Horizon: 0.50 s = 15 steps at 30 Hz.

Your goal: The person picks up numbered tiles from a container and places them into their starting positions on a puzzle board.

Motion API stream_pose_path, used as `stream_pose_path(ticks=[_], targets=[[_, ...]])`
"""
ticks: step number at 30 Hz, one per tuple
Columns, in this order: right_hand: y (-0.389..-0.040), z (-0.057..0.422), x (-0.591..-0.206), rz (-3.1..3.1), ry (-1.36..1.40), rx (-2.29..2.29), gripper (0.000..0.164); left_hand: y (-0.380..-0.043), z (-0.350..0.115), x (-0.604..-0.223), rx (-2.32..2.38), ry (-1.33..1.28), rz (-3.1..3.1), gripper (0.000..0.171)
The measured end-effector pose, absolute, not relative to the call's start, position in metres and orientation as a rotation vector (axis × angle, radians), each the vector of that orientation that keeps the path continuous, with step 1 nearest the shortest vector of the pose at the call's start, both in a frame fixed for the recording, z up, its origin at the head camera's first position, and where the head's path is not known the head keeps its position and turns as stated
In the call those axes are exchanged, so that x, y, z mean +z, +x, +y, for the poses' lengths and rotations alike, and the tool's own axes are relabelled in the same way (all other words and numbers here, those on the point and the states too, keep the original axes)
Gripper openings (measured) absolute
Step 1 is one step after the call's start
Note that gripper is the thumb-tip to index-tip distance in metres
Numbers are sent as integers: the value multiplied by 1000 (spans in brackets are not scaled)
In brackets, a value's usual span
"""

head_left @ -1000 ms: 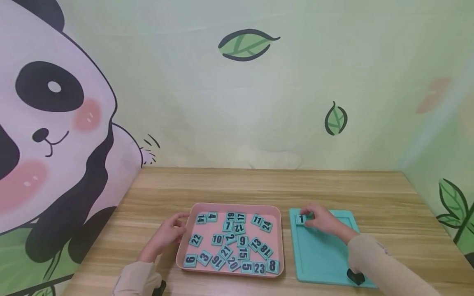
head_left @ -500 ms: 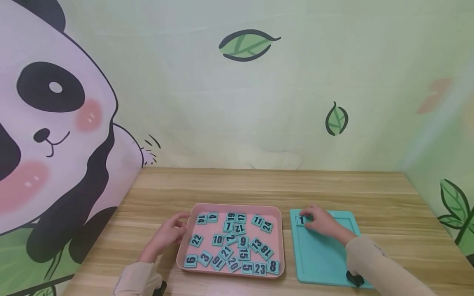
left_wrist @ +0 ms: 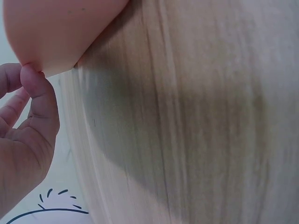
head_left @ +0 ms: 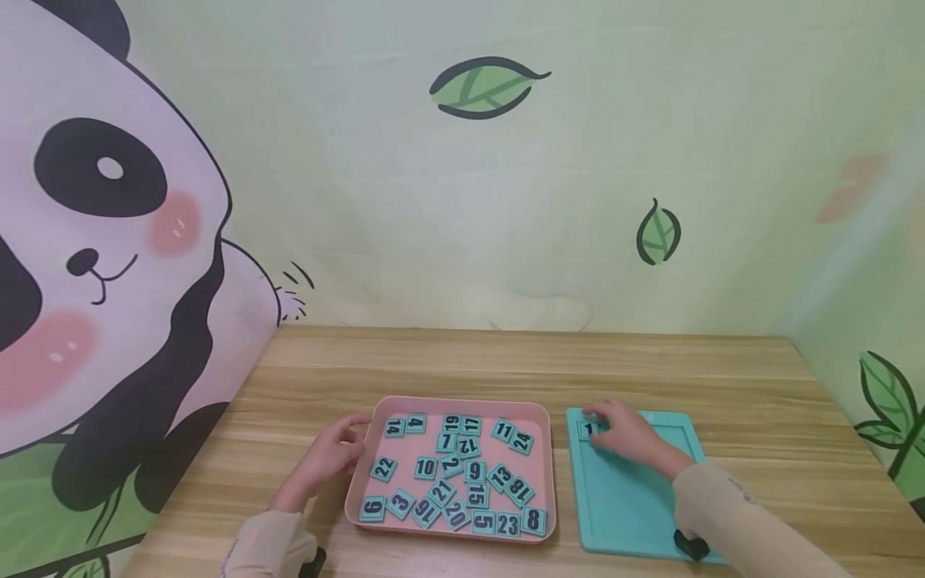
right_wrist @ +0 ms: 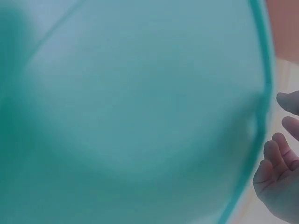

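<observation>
A pink tray (head_left: 549, 449) holds several turquoise number tiles lying at different angles, among them a 22 tile (head_left: 383, 469) and an 8 tile (head_left: 533, 521). My left hand (head_left: 332, 451) holds the tray at its far left corner; the left wrist view shows the thumb (left_wrist: 37, 86) against the tray's wall (left_wrist: 56, 32). On the right, a turquoise board (head_left: 625, 498) with a raised border has one tile marked 1 (head_left: 587, 430) at its far left corner. The thumb and index finger of my right hand (head_left: 629, 433) are around that tile, partly covering it.
The tray and board lie side by side on a wood-grain table (head_left: 462, 365), a narrow gap between them. Behind stands a printed backdrop with a panda (head_left: 123, 241) and leaves. A black strap (head_left: 691, 546) on the right wrist hangs over the board.
My right fingers have shifted slightly over the 1 tile and now cover more of it. The left hand, the tray and its tiles stay as they were.
</observation>
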State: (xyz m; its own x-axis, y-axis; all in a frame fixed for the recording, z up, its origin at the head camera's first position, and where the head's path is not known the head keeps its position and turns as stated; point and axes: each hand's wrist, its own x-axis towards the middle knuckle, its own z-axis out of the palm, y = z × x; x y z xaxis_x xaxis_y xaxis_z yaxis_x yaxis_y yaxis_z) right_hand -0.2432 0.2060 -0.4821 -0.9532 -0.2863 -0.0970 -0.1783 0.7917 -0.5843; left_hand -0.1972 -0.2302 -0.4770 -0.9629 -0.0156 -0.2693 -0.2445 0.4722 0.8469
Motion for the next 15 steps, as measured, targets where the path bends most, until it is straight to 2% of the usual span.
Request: stream_pose_path(ticks=[15], targets=[[-237,155,-460,2637,-595,-1234,33,-198,-230,-477,1473,-231,2500,42]])
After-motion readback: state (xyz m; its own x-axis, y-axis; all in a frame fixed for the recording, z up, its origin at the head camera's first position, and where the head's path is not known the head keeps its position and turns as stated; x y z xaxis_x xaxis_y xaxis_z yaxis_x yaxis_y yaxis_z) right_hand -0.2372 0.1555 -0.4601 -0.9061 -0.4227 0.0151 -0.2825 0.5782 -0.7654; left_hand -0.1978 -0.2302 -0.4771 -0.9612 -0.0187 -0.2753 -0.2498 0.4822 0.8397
